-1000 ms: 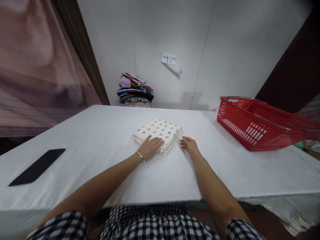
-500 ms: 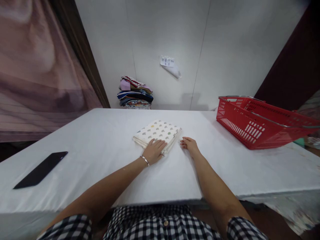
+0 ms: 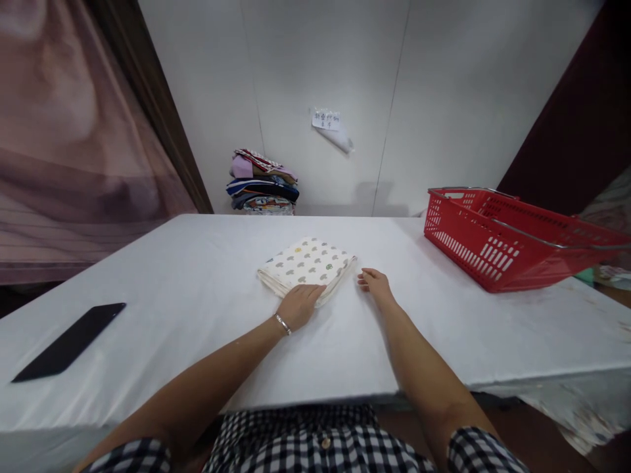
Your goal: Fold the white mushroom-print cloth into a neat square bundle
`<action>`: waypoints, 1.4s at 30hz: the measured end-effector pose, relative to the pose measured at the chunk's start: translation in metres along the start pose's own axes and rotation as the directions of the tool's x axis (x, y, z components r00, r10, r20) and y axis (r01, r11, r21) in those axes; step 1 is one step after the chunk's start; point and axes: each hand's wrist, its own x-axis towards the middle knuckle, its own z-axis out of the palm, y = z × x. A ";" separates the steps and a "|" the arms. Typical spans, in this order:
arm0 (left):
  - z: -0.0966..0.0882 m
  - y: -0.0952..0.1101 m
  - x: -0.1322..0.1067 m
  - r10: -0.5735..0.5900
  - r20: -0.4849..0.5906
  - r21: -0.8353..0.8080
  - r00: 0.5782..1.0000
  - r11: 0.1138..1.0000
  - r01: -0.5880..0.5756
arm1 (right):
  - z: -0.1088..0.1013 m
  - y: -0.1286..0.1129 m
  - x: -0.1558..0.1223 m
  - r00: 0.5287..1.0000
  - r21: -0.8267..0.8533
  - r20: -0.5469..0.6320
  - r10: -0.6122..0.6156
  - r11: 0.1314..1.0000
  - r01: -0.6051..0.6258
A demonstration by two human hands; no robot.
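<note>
A folded white cloth with small grey, yellow and green prints [image 3: 306,265] lies in the middle of the white table [image 3: 197,276]. My left hand [image 3: 299,303], with a silver bracelet at the wrist, rests on the cloth's near edge, fingers curled over it. My right hand [image 3: 375,284] lies flat on the table just right of the cloth, fingers loosely together, holding nothing.
A red plastic basket with a metal handle [image 3: 497,240] stands at the right of the table. A black phone [image 3: 69,341] lies near the left front edge. A stack of folded clothes [image 3: 262,189] sits against the back wall.
My left hand has slid back toward me, from flat on top of the cloth to its near edge. My right hand has stayed in place.
</note>
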 end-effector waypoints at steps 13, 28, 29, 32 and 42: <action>0.006 -0.001 -0.008 -0.026 -0.072 -0.061 0.997 0.998 0.021 | 0.006 -0.004 0.054 0.953 -0.425 -0.020 -0.302 0.866 0.265; 0.010 -0.004 -0.010 -0.007 -0.108 -0.083 0.994 0.997 -0.002 | 0.027 0.003 0.087 0.926 -0.463 0.155 -0.345 0.802 0.377; 0.010 -0.004 -0.010 -0.007 -0.107 -0.086 0.994 0.996 -0.002 | 0.028 0.001 0.087 0.922 -0.487 0.164 -0.352 0.784 0.386; 0.010 -0.004 -0.010 -0.008 -0.095 -0.102 0.995 0.995 -0.001 | 0.027 -0.005 0.085 0.916 -0.606 0.206 -0.344 0.690 0.395; 0.014 -0.002 -0.008 -0.003 -0.031 -0.117 1.000 0.993 -0.001 | 0.017 -0.010 0.083 0.905 -0.834 0.275 -0.325 0.387 0.393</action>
